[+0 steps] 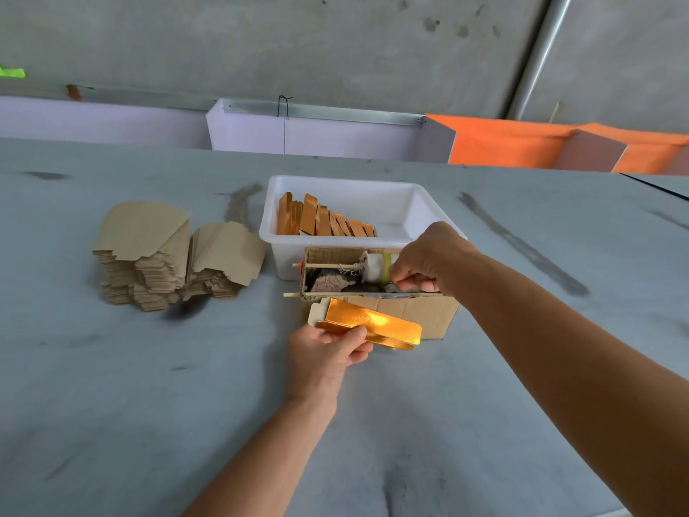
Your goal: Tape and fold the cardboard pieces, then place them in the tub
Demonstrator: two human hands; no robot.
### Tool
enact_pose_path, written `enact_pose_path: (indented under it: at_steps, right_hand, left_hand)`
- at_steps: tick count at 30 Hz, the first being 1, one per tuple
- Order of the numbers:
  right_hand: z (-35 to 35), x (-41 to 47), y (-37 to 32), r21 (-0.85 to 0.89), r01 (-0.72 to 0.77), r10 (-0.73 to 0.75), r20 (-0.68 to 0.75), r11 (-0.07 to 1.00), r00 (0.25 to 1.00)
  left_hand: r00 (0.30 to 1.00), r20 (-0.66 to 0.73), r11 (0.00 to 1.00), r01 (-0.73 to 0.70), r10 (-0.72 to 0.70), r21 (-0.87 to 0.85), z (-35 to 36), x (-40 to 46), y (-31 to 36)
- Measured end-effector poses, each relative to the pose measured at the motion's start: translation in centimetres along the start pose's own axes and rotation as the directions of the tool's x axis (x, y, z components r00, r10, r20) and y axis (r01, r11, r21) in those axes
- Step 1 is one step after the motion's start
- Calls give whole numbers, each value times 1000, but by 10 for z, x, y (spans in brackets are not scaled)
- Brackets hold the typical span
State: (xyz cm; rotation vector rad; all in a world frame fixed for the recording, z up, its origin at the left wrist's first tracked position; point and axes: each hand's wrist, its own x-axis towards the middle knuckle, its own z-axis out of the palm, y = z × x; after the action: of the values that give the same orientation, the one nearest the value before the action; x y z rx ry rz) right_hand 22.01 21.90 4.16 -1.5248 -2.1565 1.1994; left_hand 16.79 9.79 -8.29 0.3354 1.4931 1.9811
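Nearest, the left hand [328,350] holds a gold-faced cardboard piece [373,324] over the grey tabletop [149,404]; its grip pinches the piece's near edge between thumb and curled fingers. The piece is partly folded, its shiny side up, with a pale flap showing at its left end. Just behind it stands an open brown cardboard box [410,313] with two thin wooden sticks run through its left wall. On the upper stick, inside the box, sits a tape roll [374,268], beside some dark scraps. The right hand [428,261] reaches into the box at the roll's right side, its grip curled and pinching something small there, most likely the tape's end, though I cannot tell for sure. Touching the box's far side is a white plastic tub [354,186], where a row of folded gold pieces [324,220] leans against the left part. Left of the tub, two stacks of flat brown cardboard blanks [167,251] rest on the tabletop. Beyond the tabletop run pale and orange panels [503,143] below a concrete wall [335,42].
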Motion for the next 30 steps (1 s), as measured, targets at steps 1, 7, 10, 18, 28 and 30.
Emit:
enact_pose_path:
  at_steps: [1,7,10,18,28,30]
  right_hand:
    - [1,0,1,8,12,-12,-11,1000,1000]
    - [4,-9,10,167,67,-58,-58,984,997]
    - [7,-21,20,223,94,-74,-94,970,993]
    - [24,-46,53,317,181,-125,-188,931,974]
    - [30,-49,65,379,183,-116,-192,907,975]
    - [31,-48,67,377,192,-120,-206,906,971]
  left_hand:
    - [1000,-4,1000,0,0,0,0,0,0]
    - [1000,-7,1000,-4,4,-12,1,-1,1]
    - [1000,-10,1000,-2,2,-15,1,-2,1]
    - [1000,-12,1000,9,-9,4,0,0,-1]
    - [998,-53,998,49,-46,44,2,-2,1]
    - [997,-57,997,57,-54,59,2,-2,2]
